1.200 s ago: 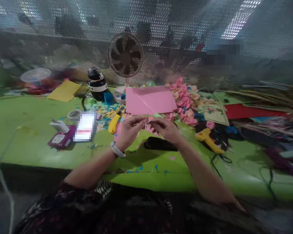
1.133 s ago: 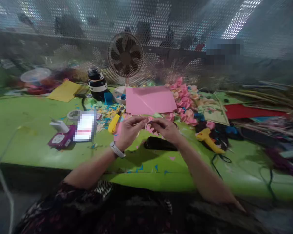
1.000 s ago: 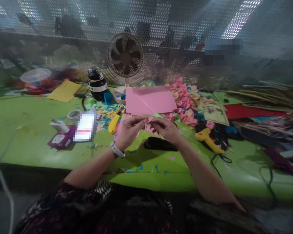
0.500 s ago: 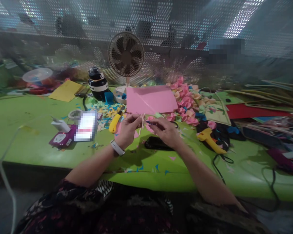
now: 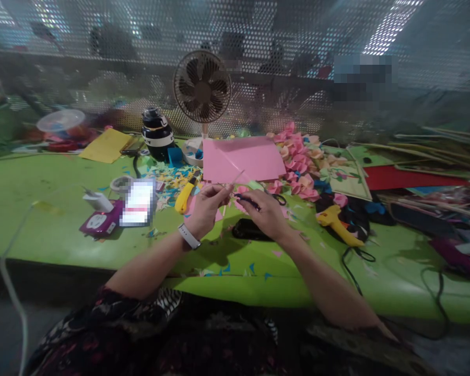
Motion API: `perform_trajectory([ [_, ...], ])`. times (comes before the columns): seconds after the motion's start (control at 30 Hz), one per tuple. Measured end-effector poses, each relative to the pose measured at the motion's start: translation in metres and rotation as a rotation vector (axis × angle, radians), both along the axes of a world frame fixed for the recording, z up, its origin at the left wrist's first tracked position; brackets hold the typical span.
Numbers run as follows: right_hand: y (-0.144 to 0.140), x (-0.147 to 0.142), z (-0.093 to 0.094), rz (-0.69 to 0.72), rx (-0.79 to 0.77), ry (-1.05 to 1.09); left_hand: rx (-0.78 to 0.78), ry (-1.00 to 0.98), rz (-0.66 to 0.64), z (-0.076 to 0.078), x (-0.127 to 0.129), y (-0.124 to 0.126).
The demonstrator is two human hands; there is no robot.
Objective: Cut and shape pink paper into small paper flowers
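Note:
Over the middle of the green table, my left hand (image 5: 210, 206) pinches a thin pale strip (image 5: 238, 179) that points up and to the right. Close beside it, my right hand (image 5: 264, 211) is closed around a slim dark blue tool (image 5: 247, 200), whose kind is partly hidden by the fingers. Pink paper pieces (image 5: 215, 213) lie beneath the hands. Behind them is a large pink paper sheet (image 5: 246, 156). A black oblong case (image 5: 245, 228) rests under my right hand, and a dark loop handle (image 5: 279, 199) shows just beyond it.
A yellow cutter (image 5: 185, 197), a phone (image 5: 138, 202) and a purple socket block (image 5: 98, 223) are on the left. Pink paper petals (image 5: 297, 162) are heaped behind right. A yellow glue gun (image 5: 340, 224) lies right. A fan (image 5: 202, 89) and a black bottle (image 5: 156, 134) stand behind.
The pale strip in my left hand now points up and to the right. My right hand has turned slightly, and more of the dark blue tool shows in it.

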State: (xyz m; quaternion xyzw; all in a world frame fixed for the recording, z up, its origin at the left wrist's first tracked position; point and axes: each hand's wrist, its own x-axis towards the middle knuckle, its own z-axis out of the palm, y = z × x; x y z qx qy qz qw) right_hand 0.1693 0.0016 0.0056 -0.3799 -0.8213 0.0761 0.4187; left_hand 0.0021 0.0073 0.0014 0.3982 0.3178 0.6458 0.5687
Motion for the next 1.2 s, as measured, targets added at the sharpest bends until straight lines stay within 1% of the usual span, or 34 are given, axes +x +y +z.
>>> perform_trajectory([
  [0.1,0.002,0.002,-0.002,0.001,-0.012,0.013,0.004,0.021,0.026,0.000,0.001,-0.001],
  [0.17,0.002,0.004,0.001,-0.001,-0.070,0.035,0.003,0.036,0.016,0.001,0.001,-0.002],
  [0.3,0.001,0.007,0.011,0.034,-0.255,0.094,0.004,0.022,-0.009,0.001,0.002,-0.002],
  [0.5,0.001,0.009,0.021,0.170,-0.489,0.194,0.062,0.021,-0.059,-0.006,-0.001,0.002],
  [0.63,0.001,0.012,0.025,0.239,-0.665,0.218,0.052,0.018,-0.103,-0.007,-0.002,0.002],
  [0.7,0.000,0.011,0.023,0.227,-0.709,0.204,0.060,0.034,-0.096,-0.005,-0.002,0.002],
  [0.73,-0.001,0.011,0.021,0.204,-0.682,0.196,0.069,0.045,-0.080,-0.004,-0.002,0.001],
  [0.77,-0.001,0.009,0.019,0.173,-0.617,0.188,0.077,0.056,-0.059,-0.003,-0.002,0.001],
  [0.87,-0.002,0.005,0.011,0.064,-0.315,0.137,0.082,0.083,0.001,0.001,-0.001,-0.001],
  [0.93,-0.002,0.003,0.007,0.032,-0.192,0.102,0.079,0.095,0.022,0.002,-0.001,-0.002],
  [0.97,-0.002,0.002,0.006,0.028,-0.168,0.095,0.081,0.095,0.024,0.003,-0.001,-0.002],
  [1.03,-0.001,0.003,0.007,0.040,-0.175,0.094,0.087,0.084,0.013,0.003,-0.001,-0.003],
  [1.2,0.001,0.006,0.009,0.075,-0.290,0.119,0.092,0.083,-0.019,0.001,-0.001,-0.001],
])
